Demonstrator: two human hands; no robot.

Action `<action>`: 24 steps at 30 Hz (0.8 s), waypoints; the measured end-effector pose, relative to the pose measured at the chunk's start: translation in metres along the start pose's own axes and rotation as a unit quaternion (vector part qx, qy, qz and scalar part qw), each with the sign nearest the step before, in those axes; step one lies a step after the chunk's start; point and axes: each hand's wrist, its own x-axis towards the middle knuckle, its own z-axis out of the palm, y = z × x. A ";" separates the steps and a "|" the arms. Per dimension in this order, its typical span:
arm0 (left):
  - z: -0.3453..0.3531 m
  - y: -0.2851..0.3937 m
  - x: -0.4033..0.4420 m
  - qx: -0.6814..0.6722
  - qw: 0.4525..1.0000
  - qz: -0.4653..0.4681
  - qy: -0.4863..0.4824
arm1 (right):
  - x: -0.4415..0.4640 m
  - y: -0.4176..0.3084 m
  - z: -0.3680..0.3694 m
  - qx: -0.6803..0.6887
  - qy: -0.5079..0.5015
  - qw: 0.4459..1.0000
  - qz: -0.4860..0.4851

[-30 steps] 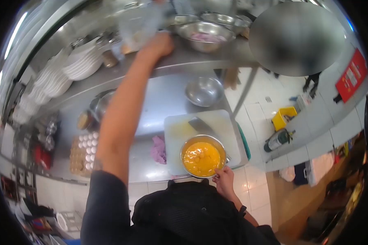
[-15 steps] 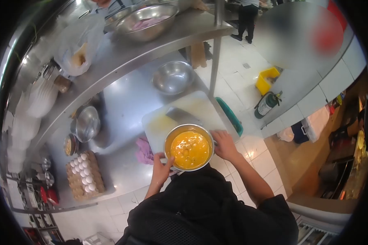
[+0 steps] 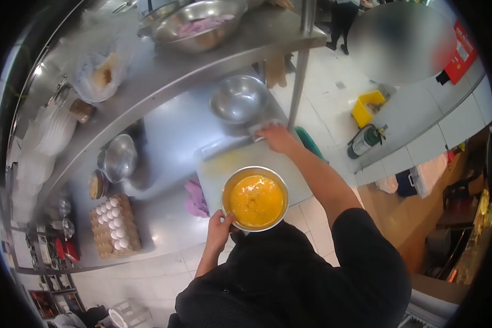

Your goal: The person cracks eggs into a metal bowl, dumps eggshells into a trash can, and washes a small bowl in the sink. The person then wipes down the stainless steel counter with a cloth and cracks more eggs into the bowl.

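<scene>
A steel bowl (image 3: pixel 226 191) of beaten yellow egg (image 3: pixel 257 201) is held close against my dark clothing. My left hand (image 3: pixel 218 229) grips its near left rim, thumb over the edge. My right hand (image 3: pixel 279 138) reaches to the far right corner of the white cutting board (image 3: pixel 295 175), its fingers closed around what looks like the handle end of a broad-bladed knife (image 3: pixel 221 146). The pale blade lies along the board's back edge and is hard to make out. A yellow smear marks the board. Beside its left edge lies a purple cloth (image 3: pixel 195 199).
A carton of white eggs (image 3: pixel 127 224) and several steel bowls, one (image 3: pixel 239 99) behind the board, stand on the steel table (image 3: pixel 164 131). A raised shelf (image 3: pixel 202 74) and its post (image 3: pixel 300 82) border the far side. A person stands farther back.
My right hand has left the bowl's right rim and reached forward to the board's far corner. The knife has shifted from the board's middle towards its back edge. My left hand keeps the bowl.
</scene>
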 end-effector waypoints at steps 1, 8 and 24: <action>0.002 0.001 -0.002 0.002 1.000 -0.009 -0.003 | 0.002 -0.002 -0.001 0.022 0.100 0.995 -0.019; 0.032 0.001 0.004 0.025 0.996 0.070 0.054 | -0.132 -0.056 -0.041 0.509 0.096 0.826 0.222; 0.135 0.047 0.054 -0.118 0.989 0.084 -0.027 | -0.188 -0.021 -0.039 0.577 0.266 0.707 0.309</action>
